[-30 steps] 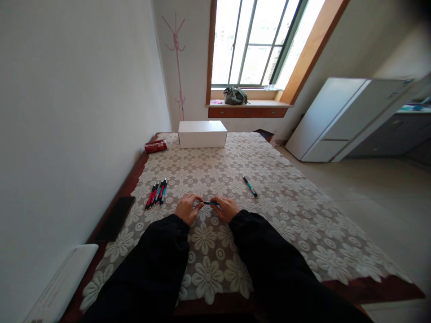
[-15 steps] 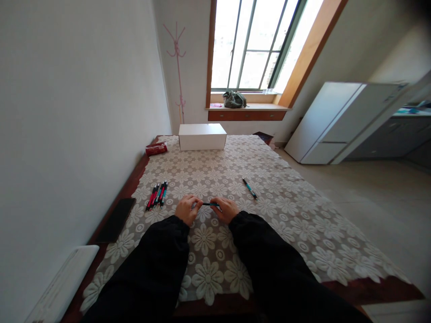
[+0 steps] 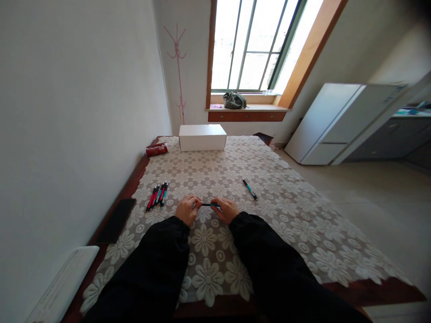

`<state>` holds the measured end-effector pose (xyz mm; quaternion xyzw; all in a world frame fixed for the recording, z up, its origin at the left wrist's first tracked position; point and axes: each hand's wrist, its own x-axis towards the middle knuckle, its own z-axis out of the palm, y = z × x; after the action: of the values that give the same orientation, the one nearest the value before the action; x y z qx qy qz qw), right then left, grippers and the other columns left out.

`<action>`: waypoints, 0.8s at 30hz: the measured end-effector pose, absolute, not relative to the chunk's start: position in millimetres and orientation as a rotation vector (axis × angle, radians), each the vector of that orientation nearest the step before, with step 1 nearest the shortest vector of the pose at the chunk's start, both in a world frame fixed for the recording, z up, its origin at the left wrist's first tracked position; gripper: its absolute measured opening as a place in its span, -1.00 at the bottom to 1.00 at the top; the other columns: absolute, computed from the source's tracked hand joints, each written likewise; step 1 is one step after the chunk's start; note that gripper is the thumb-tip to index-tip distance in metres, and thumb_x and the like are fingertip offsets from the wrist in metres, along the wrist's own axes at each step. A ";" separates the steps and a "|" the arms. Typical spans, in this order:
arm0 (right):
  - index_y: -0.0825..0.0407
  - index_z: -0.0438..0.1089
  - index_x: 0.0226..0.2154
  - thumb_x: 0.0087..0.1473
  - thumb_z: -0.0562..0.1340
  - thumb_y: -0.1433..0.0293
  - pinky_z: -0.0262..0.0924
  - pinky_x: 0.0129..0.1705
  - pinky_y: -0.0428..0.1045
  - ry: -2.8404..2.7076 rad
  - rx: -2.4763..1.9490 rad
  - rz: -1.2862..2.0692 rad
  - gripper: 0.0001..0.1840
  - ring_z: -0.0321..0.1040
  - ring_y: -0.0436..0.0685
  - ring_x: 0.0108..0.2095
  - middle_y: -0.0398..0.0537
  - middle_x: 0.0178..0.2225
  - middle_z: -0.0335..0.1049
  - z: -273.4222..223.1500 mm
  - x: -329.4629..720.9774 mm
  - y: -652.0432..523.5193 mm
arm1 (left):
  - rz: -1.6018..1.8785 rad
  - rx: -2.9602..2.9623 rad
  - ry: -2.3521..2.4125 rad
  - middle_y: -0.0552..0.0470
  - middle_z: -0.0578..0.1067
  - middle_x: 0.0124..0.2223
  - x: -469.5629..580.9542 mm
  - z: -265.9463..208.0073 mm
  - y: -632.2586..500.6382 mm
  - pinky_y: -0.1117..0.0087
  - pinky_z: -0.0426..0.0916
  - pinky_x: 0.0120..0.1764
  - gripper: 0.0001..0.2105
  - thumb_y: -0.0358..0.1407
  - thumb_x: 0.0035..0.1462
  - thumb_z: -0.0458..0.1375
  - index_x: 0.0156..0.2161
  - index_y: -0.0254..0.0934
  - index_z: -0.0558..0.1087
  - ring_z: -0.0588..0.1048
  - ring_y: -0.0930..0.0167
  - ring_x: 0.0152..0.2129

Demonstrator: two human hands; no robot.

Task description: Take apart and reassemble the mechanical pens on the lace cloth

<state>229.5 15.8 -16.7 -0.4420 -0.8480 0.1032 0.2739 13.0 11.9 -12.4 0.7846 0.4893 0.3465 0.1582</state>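
Head view: pen [image 3: 206,204] stretches crosswise between left grip [image 3: 187,210] and right grip [image 3: 226,209]; both pinch its ends.

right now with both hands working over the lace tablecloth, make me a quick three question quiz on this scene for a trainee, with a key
1. Multiple choice: What is held between the left hand and the right hand?
a) a red packet
b) a pen or part of one
c) a green bag

2. True or false: The white box stands farther from the hands than the lone pen does.

3. Fill the gap: The group of pens lies on the person's ____ side.

Key: 1. b; 2. true; 3. left
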 end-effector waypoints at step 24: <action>-0.05 0.40 -0.23 0.17 0.18 0.35 0.24 -0.24 -0.07 -2.304 -1.211 0.243 -0.89 0.42 0.07 -0.28 -0.08 -0.27 0.50 -18.1 230.2 16.6 | 0.948 2.276 1.404 -0.03 0.52 -0.16 13.5 -11.4 9.2 0.25 0.32 -0.04 -0.89 -0.30 0.15 0.11 -0.23 -0.21 0.46 0.44 0.29 -0.12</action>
<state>230.2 16.6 -18.1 -0.4472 -0.8509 0.0897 0.2605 13.5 9.2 -11.4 0.7930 0.4891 0.3302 0.1515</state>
